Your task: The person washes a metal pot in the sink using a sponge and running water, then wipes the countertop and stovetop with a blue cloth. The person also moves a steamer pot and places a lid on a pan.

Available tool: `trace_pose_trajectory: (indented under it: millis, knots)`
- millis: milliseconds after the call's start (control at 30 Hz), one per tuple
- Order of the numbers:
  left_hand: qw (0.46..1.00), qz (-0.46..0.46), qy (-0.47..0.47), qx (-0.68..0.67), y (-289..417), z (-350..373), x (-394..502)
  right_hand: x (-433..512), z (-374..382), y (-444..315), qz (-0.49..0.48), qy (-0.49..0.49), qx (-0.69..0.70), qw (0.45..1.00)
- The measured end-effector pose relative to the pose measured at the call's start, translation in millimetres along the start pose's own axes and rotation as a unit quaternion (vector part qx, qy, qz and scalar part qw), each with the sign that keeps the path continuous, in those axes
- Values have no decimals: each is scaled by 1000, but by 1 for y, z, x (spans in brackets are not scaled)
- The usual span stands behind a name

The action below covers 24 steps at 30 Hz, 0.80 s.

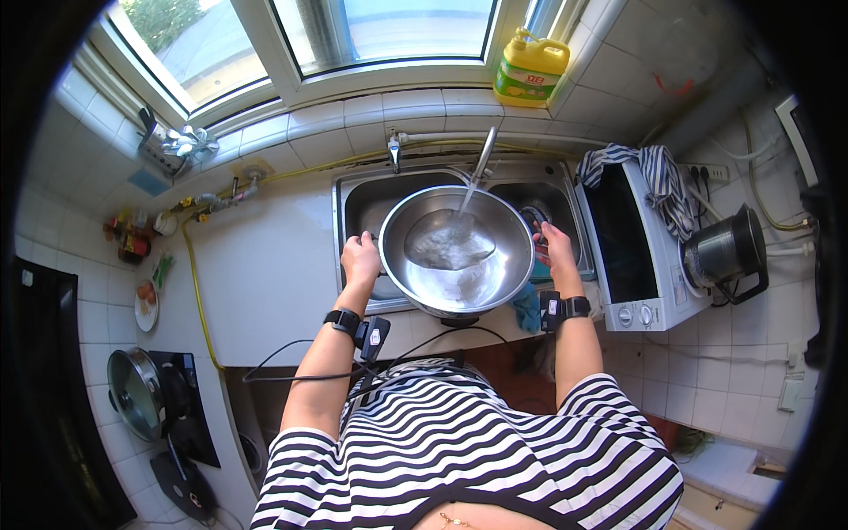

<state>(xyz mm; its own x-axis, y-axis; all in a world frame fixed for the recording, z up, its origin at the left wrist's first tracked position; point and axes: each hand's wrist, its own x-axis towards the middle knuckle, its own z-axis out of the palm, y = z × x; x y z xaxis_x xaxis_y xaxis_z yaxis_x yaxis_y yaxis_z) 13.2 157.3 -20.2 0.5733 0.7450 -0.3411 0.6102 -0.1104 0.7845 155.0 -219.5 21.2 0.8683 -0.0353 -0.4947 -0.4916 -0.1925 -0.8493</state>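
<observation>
A large stainless steel pot point(457, 291) is held over the double-basin sink point(361, 189), tilted a little, with water pooled inside it. From the upright faucet point(485, 151) a stream of water runs into the pot. My left hand point(361, 258) is closed around the handle on the pot's left side. At its right side, my right hand point(554, 248) grips the other handle, which is partly hidden by the fingers. A blue cloth point(528, 309) lies at the sink's front edge, below my right hand. A smaller tap point(395, 154) stands behind the left basin.
Right of the sink stands a white microwave point(670, 278) with a striped cloth point(664, 192) and a dark jug point(725, 252). A yellow dish soap bottle point(530, 69) is on the windowsill. A yellow hose point(196, 285) crosses the counter; a lidded pan point(136, 395) sits lower left.
</observation>
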Motion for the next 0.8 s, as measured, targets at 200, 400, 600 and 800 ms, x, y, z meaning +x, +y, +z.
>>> trace_pose_trajectory:
  millis: [200, 400, 600, 800]
  knots:
    - [1000, -1, -11, 9, 3, -2, -1, 0, 0, 1, 1, 6, 7, 1000]
    - [1000, 23, 3, -3, -11, 5, 8, 2, -1, 3, 1, -4, 20, 1000]
    - [996, 76, 35, -10, -34, 18, 26, 2, -1, 3, 4, -6, 19, 1000]
    - [995, 83, 52, 4, -33, 18, 25, -1, -1, 3, -6, -4, 19, 1000]
